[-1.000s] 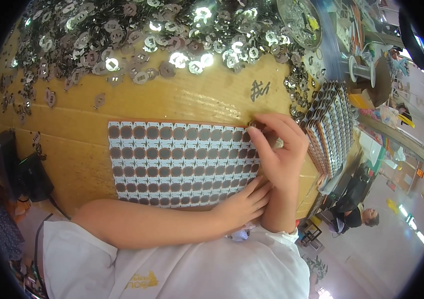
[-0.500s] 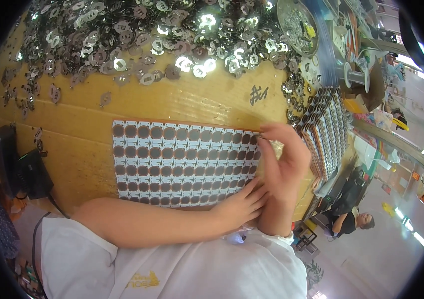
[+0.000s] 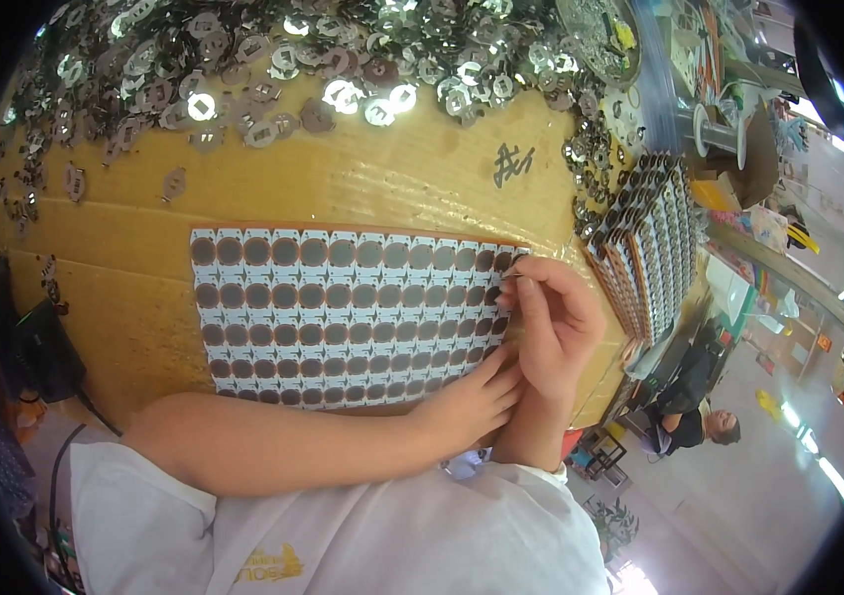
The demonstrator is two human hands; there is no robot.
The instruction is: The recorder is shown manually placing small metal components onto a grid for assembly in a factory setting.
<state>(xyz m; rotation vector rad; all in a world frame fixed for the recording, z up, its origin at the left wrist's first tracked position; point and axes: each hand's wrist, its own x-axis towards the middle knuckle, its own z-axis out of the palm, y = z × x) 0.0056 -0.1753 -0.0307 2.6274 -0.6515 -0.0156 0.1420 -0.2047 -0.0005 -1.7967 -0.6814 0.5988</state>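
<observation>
A white circuit board panel (image 3: pixel 313 280) with rows of round dark pads lies flat on the table before me. My right hand (image 3: pixel 563 322) is at its far right corner, thumb and forefinger pinched over the end pads. A thin, dark sliver shows at those fingertips, too small to make out. My left hand (image 3: pixel 469 405) rests by the panel's near right edge, fingers stretched out and slightly apart, beside my right wrist. My left forearm lies along the near side and hides part of the panel's lowest row.
A large heap of shiny metal clips (image 3: pixel 273 69) covers the far side. Stacked panels (image 3: pixel 645 248) stand at the right, near a round metal tray (image 3: pixel 596 40) and an empty spool (image 3: pixel 718 139). A black device (image 3: pixel 50 347) with a cable sits left. Another person (image 3: pixel 685 421) is farther right.
The view has shifted a little, so the panel and heap appear farther left. My right hand's fingers have come down closer to the panel's right end. My left hand keeps its place.
</observation>
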